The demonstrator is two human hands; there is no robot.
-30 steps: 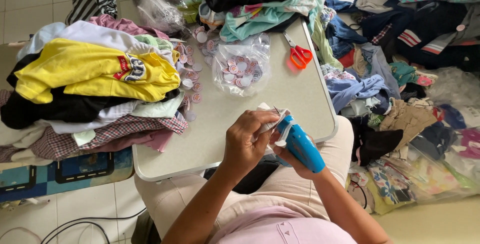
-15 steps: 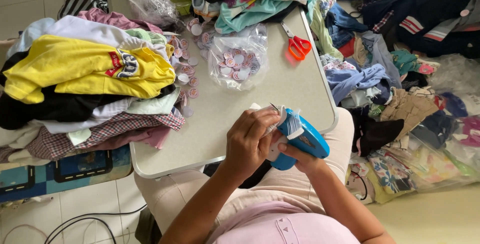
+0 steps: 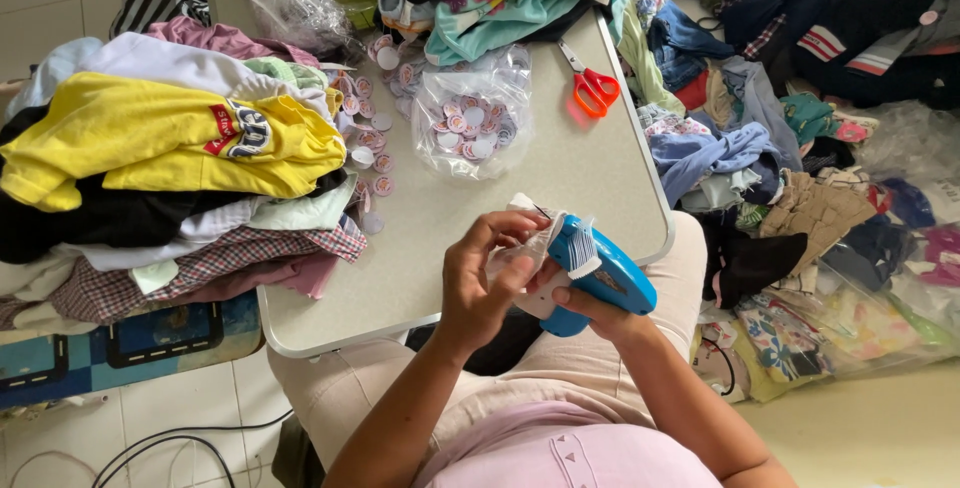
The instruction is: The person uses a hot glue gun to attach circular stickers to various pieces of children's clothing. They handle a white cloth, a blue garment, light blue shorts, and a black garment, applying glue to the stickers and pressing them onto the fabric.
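Blue tagging gun (image 3: 605, 273) sits clamped in the right hand (image 3: 600, 313), at 3 o'clock of the left hand (image 3: 480, 283), whose grip pinches a white tag (image 3: 535, 238). At 12 o'clock on the worktop (image 3: 560, 173), a clear bag (image 3: 472, 118) holds round badges.

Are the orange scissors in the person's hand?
No, the orange scissors lie on the table far from both hands, while the right hand holds a blue tagging gun.
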